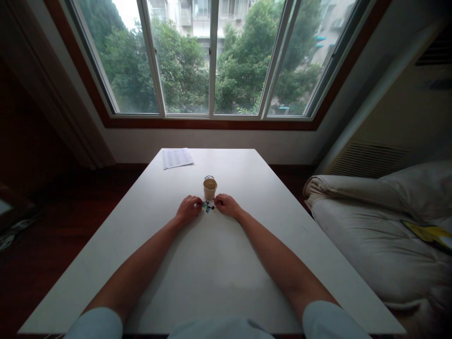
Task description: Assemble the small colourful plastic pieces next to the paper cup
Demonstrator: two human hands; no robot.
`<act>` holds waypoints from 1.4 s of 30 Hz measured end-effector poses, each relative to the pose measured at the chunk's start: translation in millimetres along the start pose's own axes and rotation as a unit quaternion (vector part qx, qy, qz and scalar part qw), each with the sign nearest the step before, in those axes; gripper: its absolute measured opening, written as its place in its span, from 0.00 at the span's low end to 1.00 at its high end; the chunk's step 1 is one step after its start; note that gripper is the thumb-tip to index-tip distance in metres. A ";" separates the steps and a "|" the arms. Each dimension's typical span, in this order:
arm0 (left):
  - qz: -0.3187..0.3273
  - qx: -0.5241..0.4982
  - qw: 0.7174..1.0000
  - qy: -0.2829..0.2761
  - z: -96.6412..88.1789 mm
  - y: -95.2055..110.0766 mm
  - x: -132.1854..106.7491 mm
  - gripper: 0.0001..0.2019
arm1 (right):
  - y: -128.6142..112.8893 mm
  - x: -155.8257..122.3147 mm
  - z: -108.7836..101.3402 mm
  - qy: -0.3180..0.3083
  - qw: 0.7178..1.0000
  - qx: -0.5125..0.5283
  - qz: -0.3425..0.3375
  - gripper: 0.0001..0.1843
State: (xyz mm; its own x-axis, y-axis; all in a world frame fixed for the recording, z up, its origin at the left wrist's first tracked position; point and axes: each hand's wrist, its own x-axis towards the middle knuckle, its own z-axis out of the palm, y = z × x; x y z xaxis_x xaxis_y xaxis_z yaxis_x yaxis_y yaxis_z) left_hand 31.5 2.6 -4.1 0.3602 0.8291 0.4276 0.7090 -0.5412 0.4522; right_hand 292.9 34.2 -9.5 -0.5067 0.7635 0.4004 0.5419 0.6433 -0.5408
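Observation:
Small colourful pieces (207, 207), blue, green, yellow and dark, lie in a loose pile on the white table (226, 263). They are too small for me to tell their kind. At the pile's left edge is my left hand (189, 208), its fingers curled together in a pinch. My right hand (226, 205) rests at the right edge, thumb and fingers closed towards the pieces. What sits between the fingertips of either hand is too small to make out. Just behind the pile, between both hands, stands an upright light-brown paper cup (209, 189); neither hand appears to hold it.
Behind the cup lies a thin dark looped item (209, 177). Printed sheets of paper (177, 158) are at the table's far left corner. A padded sofa (370, 226) stands along the right side, and a wide window (212, 70) is beyond the table.

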 end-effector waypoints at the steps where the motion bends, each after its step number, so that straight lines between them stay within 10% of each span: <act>1: -0.006 -0.001 1.000 -0.002 -0.9 0.8 0.0 0.07 | 0.4 0.1 -1.4 -0.011 1.000 0.010 -0.002 0.10; 29: -0.038 -0.011 0.999 0.023 -0.9 0.8 0.2 0.07 | 4.6 0.4 3.2 0.005 0.998 -0.064 -0.018 0.02; 42: -0.037 -0.015 0.999 0.019 -2.1 2.3 -0.5 0.07 | -17.6 -0.6 -2.8 0.165 0.985 0.004 0.040 0.05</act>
State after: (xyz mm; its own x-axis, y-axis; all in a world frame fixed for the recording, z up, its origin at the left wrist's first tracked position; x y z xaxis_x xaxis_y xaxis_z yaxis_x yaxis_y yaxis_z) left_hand 31.6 0.6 -1.7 0.2836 0.8610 0.4222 0.7139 -0.4835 0.5066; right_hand 285.5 22.5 1.9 -0.2159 0.7892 0.5749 0.5656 0.5810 -0.5853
